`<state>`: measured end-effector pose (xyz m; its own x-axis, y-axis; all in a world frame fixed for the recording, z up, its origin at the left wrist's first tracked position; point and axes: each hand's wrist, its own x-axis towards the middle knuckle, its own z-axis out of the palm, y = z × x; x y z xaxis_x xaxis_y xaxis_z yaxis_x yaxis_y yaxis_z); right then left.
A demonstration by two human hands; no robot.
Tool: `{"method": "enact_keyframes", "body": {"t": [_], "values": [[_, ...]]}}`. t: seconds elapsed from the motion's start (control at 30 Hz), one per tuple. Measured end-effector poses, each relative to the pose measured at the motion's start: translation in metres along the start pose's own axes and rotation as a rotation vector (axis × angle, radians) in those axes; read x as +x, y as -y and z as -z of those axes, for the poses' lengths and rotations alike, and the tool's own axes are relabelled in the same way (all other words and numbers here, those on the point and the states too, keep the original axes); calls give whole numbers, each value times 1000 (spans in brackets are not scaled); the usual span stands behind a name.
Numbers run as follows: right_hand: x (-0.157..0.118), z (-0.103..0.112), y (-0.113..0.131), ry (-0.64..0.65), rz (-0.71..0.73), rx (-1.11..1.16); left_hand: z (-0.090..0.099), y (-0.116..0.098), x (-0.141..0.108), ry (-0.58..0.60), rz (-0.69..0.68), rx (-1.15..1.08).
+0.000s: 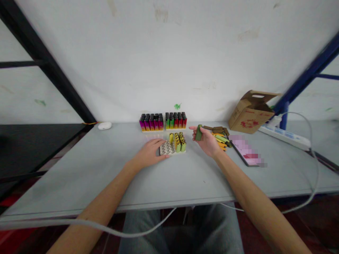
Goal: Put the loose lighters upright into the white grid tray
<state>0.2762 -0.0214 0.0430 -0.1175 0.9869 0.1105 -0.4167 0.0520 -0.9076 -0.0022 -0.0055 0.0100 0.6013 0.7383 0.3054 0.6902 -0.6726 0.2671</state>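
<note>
My left hand [151, 152] grips the left end of a pale tray with holes [166, 148], its thumb along the near edge and its fingers over the far side. Several yellow-green lighters [180, 143] stand upright in the tray's right part. Held upright in the fingers of my right hand [207, 140] is a dark green lighter [198, 132], to the right of the tray and above the table. Beside that hand lies a loose pile of yellow, orange and green lighters [221, 140], with brown ones [218, 129] behind.
Two filled racks of lighters, one purple-orange [151, 122] and one green and red [176, 121], stand by the wall. At the right are a phone [245, 151], an open cardboard box [250, 114] and a power strip [287, 137]. A white case [105, 126] lies back left.
</note>
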Motion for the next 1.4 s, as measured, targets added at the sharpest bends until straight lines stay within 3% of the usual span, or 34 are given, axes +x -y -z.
{"method": "enact_keyframes", "body": {"t": [0.17, 0.33, 0.5, 0.63, 1.03, 1.4], "values": [[5, 1, -3, -42, 198, -316, -2, 2, 0, -9, -8, -4], [12, -21, -8, -92, 331, -355, -1, 0, 1, -16, -17, -9], [20, -55, -15, 70, 426, -674, 0, -1, 2, -10, -31, -4], [19, -61, -21, 120, 555, -1089, -2, 0, 1, -27, -23, -7], [20, -54, -21, 106, 630, -1354, -2, 0, 3, -28, -47, -17], [26, -63, 0, 295, 541, -1529, -1, 0, 2, -22, -32, -14]]}}
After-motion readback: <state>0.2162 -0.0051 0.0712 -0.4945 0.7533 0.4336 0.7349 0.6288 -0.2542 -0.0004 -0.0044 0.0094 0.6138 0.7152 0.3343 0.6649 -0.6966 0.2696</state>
